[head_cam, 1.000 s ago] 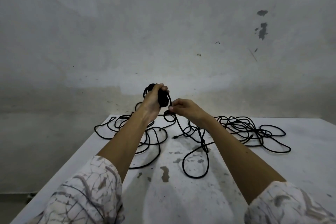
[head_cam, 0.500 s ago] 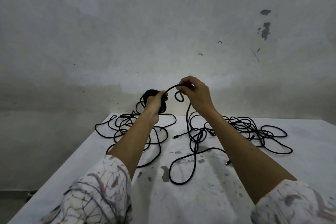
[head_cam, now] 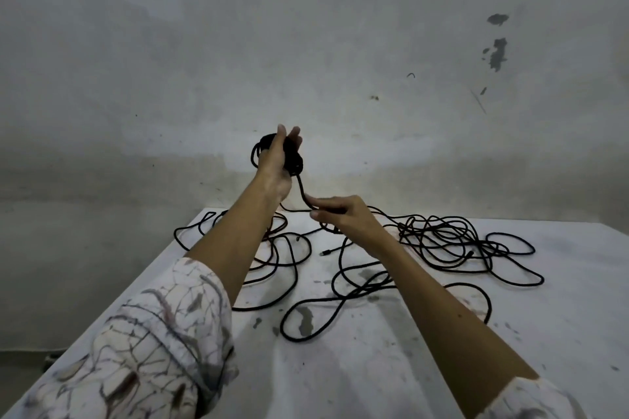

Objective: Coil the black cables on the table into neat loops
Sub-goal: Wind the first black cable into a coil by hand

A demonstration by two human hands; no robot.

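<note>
My left hand [head_cam: 276, 163] is raised above the table's far edge and holds a small coil of black cable [head_cam: 294, 157], fingertips pointing up. A strand drops from the coil to my right hand [head_cam: 342, 216], which pinches it between thumb and fingers just below and right of the coil. The rest of that cable trails onto the white table [head_cam: 374, 371]. Loose black cable lies in loops on the left [head_cam: 289, 262], in a dense tangle on the right [head_cam: 442, 241], and in one wide loop near the front [head_cam: 299, 337].
A cable plug end [head_cam: 325, 252] lies mid-table between the piles. The stained table has its left edge [head_cam: 112, 303] running diagonally toward me. A grey concrete wall [head_cam: 306, 61] stands right behind the table.
My right hand has dropped from beside the coil down along the strand to table height. My left hand has lifted the coil higher. The loops on the table have shifted.
</note>
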